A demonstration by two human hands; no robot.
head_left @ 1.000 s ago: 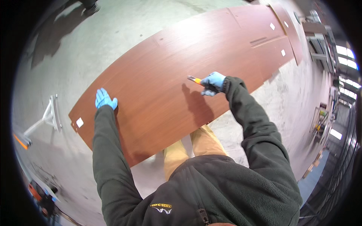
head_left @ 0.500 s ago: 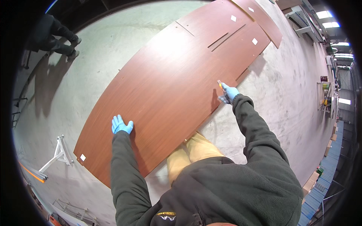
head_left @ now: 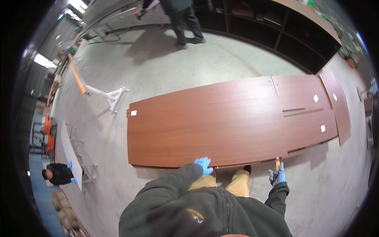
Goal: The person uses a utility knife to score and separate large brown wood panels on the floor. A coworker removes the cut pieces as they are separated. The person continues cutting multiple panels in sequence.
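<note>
One white metal stand (head_left: 114,98) stands at the left. Right of it, a large brown panel (head_left: 209,126) lies flat before the person. At its near edge is the gloved left hand (head_left: 203,165), fingers extended, grasping nothing visible; contact is unclear. Farther right, the gloved right hand (head_left: 281,176) has its fingers wrapped around an orange-and-black cutter (head_left: 278,163).

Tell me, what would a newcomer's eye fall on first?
Most likely the large reddish-brown panel across the middle, with a white label at its left end. Next, the right blue-gloved fingers hold an orange-and-dark tool near the panel's front edge. A dark cabinet stands at top right.
</note>
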